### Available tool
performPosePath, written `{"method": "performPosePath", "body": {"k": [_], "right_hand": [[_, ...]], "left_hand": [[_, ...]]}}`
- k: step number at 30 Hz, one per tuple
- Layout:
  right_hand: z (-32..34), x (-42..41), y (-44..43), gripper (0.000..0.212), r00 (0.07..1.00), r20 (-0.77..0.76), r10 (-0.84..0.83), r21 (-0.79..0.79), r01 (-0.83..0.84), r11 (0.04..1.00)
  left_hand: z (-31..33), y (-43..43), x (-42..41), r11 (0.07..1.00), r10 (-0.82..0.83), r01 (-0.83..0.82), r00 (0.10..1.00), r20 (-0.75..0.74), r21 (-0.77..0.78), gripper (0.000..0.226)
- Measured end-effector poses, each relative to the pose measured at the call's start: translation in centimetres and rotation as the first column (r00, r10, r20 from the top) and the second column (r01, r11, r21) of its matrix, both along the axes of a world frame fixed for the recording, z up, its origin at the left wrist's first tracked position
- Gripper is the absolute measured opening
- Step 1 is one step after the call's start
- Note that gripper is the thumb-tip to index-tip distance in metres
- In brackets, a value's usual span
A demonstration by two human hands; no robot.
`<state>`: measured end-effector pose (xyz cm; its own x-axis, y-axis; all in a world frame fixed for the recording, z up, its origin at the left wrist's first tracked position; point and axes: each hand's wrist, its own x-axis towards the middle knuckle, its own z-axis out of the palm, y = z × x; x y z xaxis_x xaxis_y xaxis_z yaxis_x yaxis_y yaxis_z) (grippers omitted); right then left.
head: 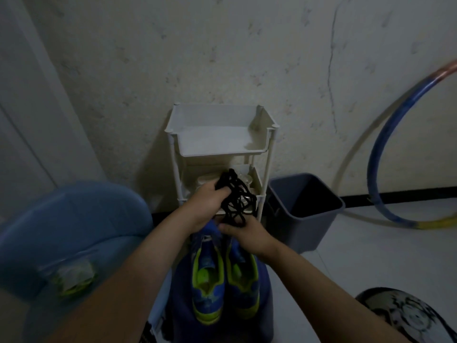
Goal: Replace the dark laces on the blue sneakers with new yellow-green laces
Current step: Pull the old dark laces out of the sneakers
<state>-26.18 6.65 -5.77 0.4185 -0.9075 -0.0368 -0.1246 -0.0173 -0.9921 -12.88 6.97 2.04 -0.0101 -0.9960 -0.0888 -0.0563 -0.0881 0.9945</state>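
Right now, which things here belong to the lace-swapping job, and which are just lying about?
Job: dark laces, held by left hand and right hand; blue sneakers.
Lying about: white rack, grey bin, hoop, blue tub.

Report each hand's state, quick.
Left hand: grips the bunched dark laces.
Right hand: fingers curled on the lower end of the same laces, above the blue sneakers.

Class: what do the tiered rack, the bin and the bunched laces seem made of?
Tiered rack: white plastic, matte, by its moulded trays. Bin: grey plastic, probably; smooth moulded rim. Dark laces: textile cord, likely; limp tangled loops.
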Motion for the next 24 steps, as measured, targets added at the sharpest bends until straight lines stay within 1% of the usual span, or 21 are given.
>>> {"method": "performPosePath", "body": {"k": [1,2,3,4,5,6,8,10,12,13,14,15,17,18,19,22,24], "right_hand": [[0.1,-0.1,-0.2,0.022,0.999,0.018,-0.036,0.046,0.035,0.998],[0.4,-0.3,-0.5,0.018,0.997,0.039,-0.069,0.11,0.064,0.992],[0.8,-0.7,-0.8,0.016,0.993,0.061,-0.102,0.185,0.089,0.979],[1.2,-1.3,-1.0,0.017,0.988,0.069,-0.135,0.256,0.114,0.96],[1.6,-1.9,-1.2,0.019,0.982,0.085,-0.166,0.312,0.132,0.941],[1.9,-2.5,-1.4,0.021,0.974,0.112,-0.195,0.354,0.145,0.924],[2.4,-3.5,-1.6,0.026,0.953,0.183,-0.24,0.414,0.147,0.899],[2.6,-4.4,-1.7,0.034,0.93,0.279,-0.239,0.471,0.084,0.878],[2.6,-5.1,-1.9,0.046,0.89,0.401,-0.218,0.523,-0.027,0.852],[2.8,-5.4,-1.9,0.049,0.873,0.439,-0.213,0.535,-0.063,0.843],[2.9,-5.6,-2.0,0.047,0.875,0.44,-0.202,0.527,-0.069,0.847],[3.1,-5.8,-2.2,0.041,0.893,0.402,-0.203,0.511,-0.035,0.859],[3.5,-6.4,-2.8,0.026,0.936,0.277,-0.22,0.456,0.073,0.887],[3.5,-7.0,-3.4,0.021,0.949,0.204,-0.239,0.422,0.135,0.897],[3.4,-7.7,-4.1,0.02,0.958,0.128,-0.258,0.382,0.192,0.904],[3.1,-10.6,-6.4,0.021,0.952,-0.082,-0.296,0.243,0.308,0.92],[2.9,-12.5,-7.7,0.014,0.94,-0.168,-0.298,0.158,0.324,0.933]], "left_hand": [[0.2,0.0,-0.1,1.0,0.02,-0.019,0.997,-0.07,0.019,0.024],[0.1,-0.2,0.1,0.999,0.053,-0.052,0.997,-0.054,0.018,0.025],[0.0,-0.5,0.3,0.997,0.082,-0.082,0.996,0.031,-0.006,0.026],[-0.3,-0.9,0.5,0.993,0.112,-0.102,0.977,0.181,-0.063,0.027],[-0.7,-1.2,0.7,0.988,0.135,-0.102,0.938,0.319,-0.117,0.027],[-1.0,-1.5,0.7,0.984,0.14,-0.075,0.891,0.432,-0.164,0.026],[-2.1,-1.9,0.4,0.977,0.094,0.037,0.814,0.574,-0.211,0.025],[-2.8,-1.7,-0.9,0.958,0.037,0.173,0.717,0.696,-0.23,0.031],[-3.4,-1.8,-2.5,0.942,0.003,0.254,0.65,0.76,-0.22,0.037],[-3.6,-1.8,-3.2,0.941,-0.011,0.266,0.639,0.769,-0.207,0.038],[-3.7,-1.8,-4.0,0.944,-0.033,0.273,0.635,0.772,-0.184,0.041],[-3.9,-2.0,-4.6,0.945,-0.069,0.289,0.635,0.769,-0.154,0.045],[-4.2,-2.4,-5.9,0.941,-0.168,0.328,0.675,0.719,-0.088,0.061],[-4.4,-2.7,-6.5,0.938,-0.209,0.342,0.697,0.685,-0.062,0.067],[-4.4,-2.9,-7.1,0.932,-0.24,0.358,0.714,0.657,-0.049,0.071],[-5.1,-4.4,-9.0,0.943,-0.266,0.332,0.814,0.517,-0.038,0.064],[-6.0,-6.0,-10.6,0.966,-0.201,0.253,0.856,0.477,-0.047,0.056]]}}
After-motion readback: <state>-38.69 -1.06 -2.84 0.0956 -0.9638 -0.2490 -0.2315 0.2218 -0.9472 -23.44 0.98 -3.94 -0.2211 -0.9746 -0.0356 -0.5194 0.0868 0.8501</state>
